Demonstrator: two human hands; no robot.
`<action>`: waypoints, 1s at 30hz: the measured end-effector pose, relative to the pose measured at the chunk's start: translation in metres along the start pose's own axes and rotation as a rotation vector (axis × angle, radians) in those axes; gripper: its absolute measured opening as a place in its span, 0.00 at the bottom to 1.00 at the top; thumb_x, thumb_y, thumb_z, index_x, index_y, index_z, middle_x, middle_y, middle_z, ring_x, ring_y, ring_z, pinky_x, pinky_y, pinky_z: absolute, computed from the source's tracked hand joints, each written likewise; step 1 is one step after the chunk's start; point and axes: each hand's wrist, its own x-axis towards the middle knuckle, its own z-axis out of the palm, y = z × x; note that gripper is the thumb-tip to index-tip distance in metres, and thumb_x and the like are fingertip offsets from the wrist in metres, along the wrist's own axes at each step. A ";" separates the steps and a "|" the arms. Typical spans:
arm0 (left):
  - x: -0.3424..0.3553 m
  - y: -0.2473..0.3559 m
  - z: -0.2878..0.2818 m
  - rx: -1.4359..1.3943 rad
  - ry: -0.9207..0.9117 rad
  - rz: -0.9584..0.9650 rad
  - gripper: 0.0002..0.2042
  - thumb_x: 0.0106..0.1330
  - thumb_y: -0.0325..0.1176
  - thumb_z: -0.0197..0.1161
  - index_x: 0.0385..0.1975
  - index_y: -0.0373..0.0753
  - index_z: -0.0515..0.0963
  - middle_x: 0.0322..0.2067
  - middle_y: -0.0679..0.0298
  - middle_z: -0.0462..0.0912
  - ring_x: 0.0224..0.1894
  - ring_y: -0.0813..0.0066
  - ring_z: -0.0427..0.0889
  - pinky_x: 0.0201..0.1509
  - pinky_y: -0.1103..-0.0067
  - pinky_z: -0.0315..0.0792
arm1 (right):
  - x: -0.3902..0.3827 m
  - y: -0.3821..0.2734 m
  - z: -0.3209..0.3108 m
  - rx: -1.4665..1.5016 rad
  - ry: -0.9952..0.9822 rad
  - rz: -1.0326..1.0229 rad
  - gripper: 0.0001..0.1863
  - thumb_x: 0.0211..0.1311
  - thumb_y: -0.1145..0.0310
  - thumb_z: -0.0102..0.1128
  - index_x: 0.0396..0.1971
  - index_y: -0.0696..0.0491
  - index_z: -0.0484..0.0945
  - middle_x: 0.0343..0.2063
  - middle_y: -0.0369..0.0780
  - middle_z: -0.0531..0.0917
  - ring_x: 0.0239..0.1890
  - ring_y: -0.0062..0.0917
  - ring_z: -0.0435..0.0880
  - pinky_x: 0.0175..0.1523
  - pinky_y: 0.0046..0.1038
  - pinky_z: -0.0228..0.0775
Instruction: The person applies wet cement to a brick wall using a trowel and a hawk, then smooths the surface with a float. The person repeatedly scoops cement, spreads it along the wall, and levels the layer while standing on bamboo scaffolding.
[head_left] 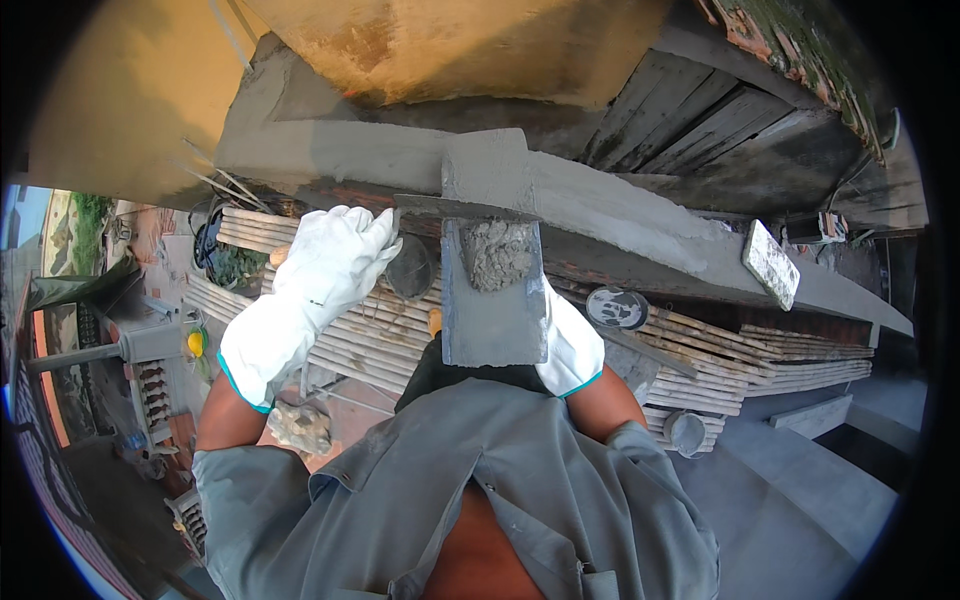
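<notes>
My left hand (335, 260), in a white work glove, is closed at the near left end of a trowel (420, 206). Its grey blade is seen almost edge-on and reaches right, just beyond a heap of wet mortar (500, 254). The mortar sits on the far half of a flat rectangular hawk (495, 335) in front of my chest. My right hand (572, 345), gloved too, supports the hawk from its right side; its fingers are hidden beneath. Past the trowel, a grey-plastered ledge (370, 150) crosses the view, with a raised plastered section (487, 165) straight ahead.
Pole scaffolding (360, 345) lies below, with a dark bucket (410, 270), a mortar-smeared bucket (617, 308) and another bucket (685, 432). A pale flat board (770, 263) rests on the ledge at right. A yellow wall (460, 45) rises behind. Lower ground shows at left.
</notes>
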 end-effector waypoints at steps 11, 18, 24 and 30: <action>0.092 -0.048 0.049 0.192 0.071 -0.061 0.08 0.72 0.39 0.64 0.38 0.41 0.82 0.33 0.56 0.85 0.42 0.54 0.87 0.46 0.59 0.79 | 0.015 0.045 -0.048 0.157 -0.055 0.079 0.22 0.86 0.62 0.48 0.71 0.53 0.73 0.63 0.43 0.82 0.59 0.31 0.86 0.61 0.38 0.84; 0.074 -0.032 0.045 -0.122 0.052 -0.317 0.13 0.79 0.42 0.57 0.41 0.38 0.79 0.39 0.46 0.86 0.46 0.40 0.85 0.53 0.53 0.78 | -0.053 0.025 -0.039 0.140 0.076 -0.026 0.22 0.86 0.58 0.46 0.69 0.54 0.74 0.61 0.45 0.82 0.58 0.35 0.86 0.61 0.41 0.84; 0.070 0.003 0.038 -0.249 -0.258 -0.438 0.19 0.82 0.45 0.50 0.45 0.34 0.81 0.47 0.42 0.86 0.53 0.39 0.84 0.58 0.53 0.77 | -0.144 0.009 -0.020 -0.312 0.394 -0.391 0.22 0.86 0.61 0.45 0.71 0.54 0.72 0.62 0.45 0.81 0.60 0.34 0.84 0.63 0.39 0.81; 0.072 -0.033 0.056 -0.276 -0.307 -0.537 0.21 0.82 0.46 0.48 0.47 0.36 0.83 0.48 0.44 0.87 0.53 0.40 0.84 0.58 0.57 0.77 | -0.190 0.011 -0.027 -0.963 0.644 -0.593 0.22 0.86 0.64 0.44 0.72 0.54 0.69 0.64 0.44 0.80 0.61 0.33 0.82 0.66 0.38 0.78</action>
